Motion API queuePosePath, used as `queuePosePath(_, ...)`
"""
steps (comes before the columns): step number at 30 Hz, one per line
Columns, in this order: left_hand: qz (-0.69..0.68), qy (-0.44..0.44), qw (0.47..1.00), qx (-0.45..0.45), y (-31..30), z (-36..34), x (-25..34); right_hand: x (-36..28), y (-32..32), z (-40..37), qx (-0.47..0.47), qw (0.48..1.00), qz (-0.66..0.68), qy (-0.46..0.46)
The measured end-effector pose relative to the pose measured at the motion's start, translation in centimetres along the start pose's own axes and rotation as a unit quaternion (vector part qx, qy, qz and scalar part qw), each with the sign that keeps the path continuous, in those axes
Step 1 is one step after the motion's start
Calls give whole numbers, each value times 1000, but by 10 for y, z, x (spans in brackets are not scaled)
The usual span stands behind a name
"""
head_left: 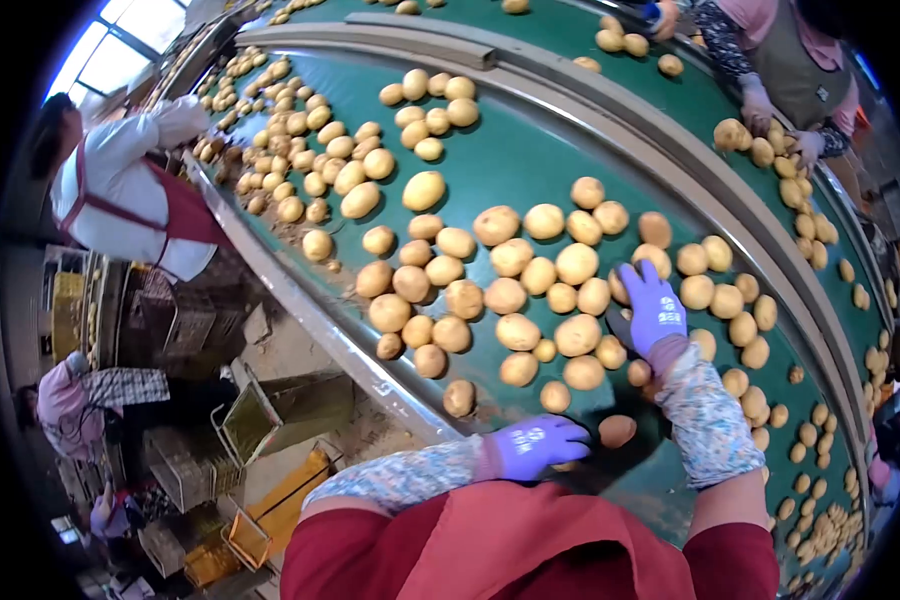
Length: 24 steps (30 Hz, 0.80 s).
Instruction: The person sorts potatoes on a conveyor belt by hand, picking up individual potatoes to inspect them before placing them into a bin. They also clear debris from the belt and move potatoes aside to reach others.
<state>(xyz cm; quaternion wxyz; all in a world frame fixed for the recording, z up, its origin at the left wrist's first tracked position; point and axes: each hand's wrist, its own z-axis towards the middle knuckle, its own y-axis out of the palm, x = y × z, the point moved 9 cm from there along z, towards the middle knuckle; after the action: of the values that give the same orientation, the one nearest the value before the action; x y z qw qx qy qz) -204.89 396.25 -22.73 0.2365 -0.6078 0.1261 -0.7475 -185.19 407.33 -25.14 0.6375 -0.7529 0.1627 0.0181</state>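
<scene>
Across the green conveyor belt (510, 90), potatoes (577, 263) lay in loose clusters, thickest towards the far left. I had the gloved right hand (656, 312) among them, its fingers (654, 285) partly spread and pointing to the far side. One potato (619, 289) sat just left of those fingers, above the dark thumb side of the glove; I could not tell whether they touched it, or whether the palm covered anything.

The gloved left hand (532, 447) was palm down by the near edge, fingers (567, 433) loosely extended and slightly parted, with no grip that I could see; a small potato showed partly beneath them. Just right of them a reddish-brown potato (617, 431) lay alone in shadow, its long axis running roughly left to right. The left hand was nearer to it; the right hand was farther out, beyond it and to the right.

On the floor at left stood a greenish crate (305, 405) and an orange crate (280, 505); I could not make out what, if anything, they held. A co-worker (120, 180) stood at the belt's left side, and another's gloved hands (757, 105) were at potatoes on the far right.
</scene>
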Motion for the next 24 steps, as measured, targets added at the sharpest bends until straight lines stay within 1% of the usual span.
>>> queuePosePath(2, -11, -39, 998, -46, 7, -4, -15, -9, 11, 10, 51, 998, 24, -8)
queuePosePath(3, -19, -55, 996, -68, 9, -6, -21, -2, 14, 22, 40, 997, 62, -15)
queuePosePath(4, -19, -55, 997, -49, 6, -10, -24, 13, 24, 31, -41, 990, 132, 27)
queuePosePath(5, -15, -54, 998, -34, 1, -15, -29, 19, 22, 38, -53, 977, 202, -49)
queuePosePath(6, -10, -51, 998, -20, -8, -20, -35, 10, 8, 45, -62, 953, 270, -124)
queuePosePath(7, 0, -53, 998, -19, -14, -26, -42, 37, 3, 58, -69, 918, 389, 22)
queuePosePath(8, -22, -66, 998, -2, -16, -30, -49, 53, 0, 72, -30, 836, 544, 57)
queuePosePath(9, -38, -79, 996, 16, -14, -35, -59, 64, -7, 86, 18, 727, 682, 77)
queuePosePath(10, -48, -95, 994, 31, -11, -41, -72, 54, -21, 99, 119, 736, 666, -16)
queuePosePath(11, -42, -59, 995, 63, -11, -46, -77, 39, -38, 105, 220, 733, 634, -107)
queuePosePath(12, -4, -63, 996, 66, 7, -62, -91, 19, -13, 128, 152, 740, 651, -74)
queuePosePath(13, 19, -26, 995, 97, 14, -71, -96, -2, 13, 148, 83, 745, 661, -39)
queuePosePath(14, 23, -43, 993, 104, 12, -78, -96, -44, 25, 157, 62, 841, 531, -80)
queuePosePath(15, 26, -40, 993, 103, -7, -71, -87, -86, 39, 164, 56, 910, 390, -128)
queuePosePath(16, 36, -37, 997, 56, -12, -63, -84, -134, 37, 147, 124, 951, 158, -233)
queuePosePath(17, 45, -32, 998, 9, -18, -57, -82, -165, 36, 139, 131, 958, 77, -243)
queuePosePath(18, -9, -91, 996, -3, -28, -55, -87, -183, 35, 134, 138, 960, -13, -244)
queuePosePath(20, -123, -189, 974, -29, -39, -49, -99, -177, 46, 146, 110, 972, 3, -209)
queuePosePath(21, -175, -224, 959, 9, -38, -53, -109, -172, 51, 154, 93, 978, 9, -188)
queuePosePath(24, -58, -97, 993, 22, -49, -57, -103, -169, 30, 158, 11, 962, 100, -255)
